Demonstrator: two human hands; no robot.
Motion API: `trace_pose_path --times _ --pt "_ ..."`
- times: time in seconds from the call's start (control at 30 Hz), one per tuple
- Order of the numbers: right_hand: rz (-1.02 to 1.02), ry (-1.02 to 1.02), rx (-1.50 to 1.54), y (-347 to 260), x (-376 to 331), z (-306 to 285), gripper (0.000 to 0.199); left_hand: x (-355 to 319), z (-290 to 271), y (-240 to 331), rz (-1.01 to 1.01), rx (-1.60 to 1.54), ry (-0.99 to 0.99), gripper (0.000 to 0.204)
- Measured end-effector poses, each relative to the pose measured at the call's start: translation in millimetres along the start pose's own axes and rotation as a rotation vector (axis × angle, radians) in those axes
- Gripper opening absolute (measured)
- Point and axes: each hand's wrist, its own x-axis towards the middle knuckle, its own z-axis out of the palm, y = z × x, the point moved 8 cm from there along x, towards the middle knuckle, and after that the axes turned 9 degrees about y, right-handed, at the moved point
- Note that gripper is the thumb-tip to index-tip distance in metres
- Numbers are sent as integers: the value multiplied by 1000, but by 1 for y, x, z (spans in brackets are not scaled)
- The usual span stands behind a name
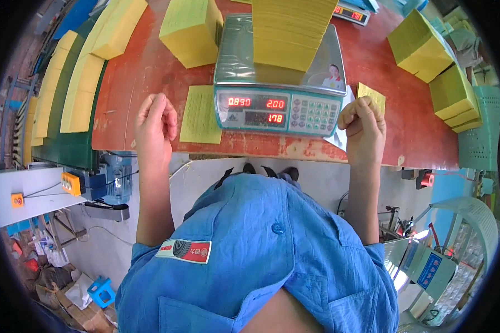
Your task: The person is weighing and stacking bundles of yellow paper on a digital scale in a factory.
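My left hand (157, 123) is raised over the table's near edge, its fingers curled together and nothing showing in them. To its right lies a yellow sheet of paper (197, 117), beside a digital weighing scale (278, 111) with lit red digits. A tall stack of yellow paper (289, 33) rests on the scale's metal plate. My right hand (364, 123) is closed in a fist at the scale's right side, also with nothing visible in it. Another small yellow piece of paper (376, 95) shows just beyond that fist, with a white sheet (339, 139) partly under the scale.
More yellow paper stacks stand behind left (191, 33) and at the right (422, 47) of the red table (133, 83). Long rows of yellow stacks (83, 100) line a green surface at the left. A second scale (353, 12) sits at the back. A green perforated crate (478, 139) is far right.
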Motion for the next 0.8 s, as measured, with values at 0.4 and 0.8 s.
trace_pose_path --times 0.4,0.8 --pt "-4 -29 67 -4 -23 -21 22 -27 19 9 29 -30 -31 23" --pt "-320 309 149 -55 -62 -98 20 -67 136 -28 -71 177 -458 20"
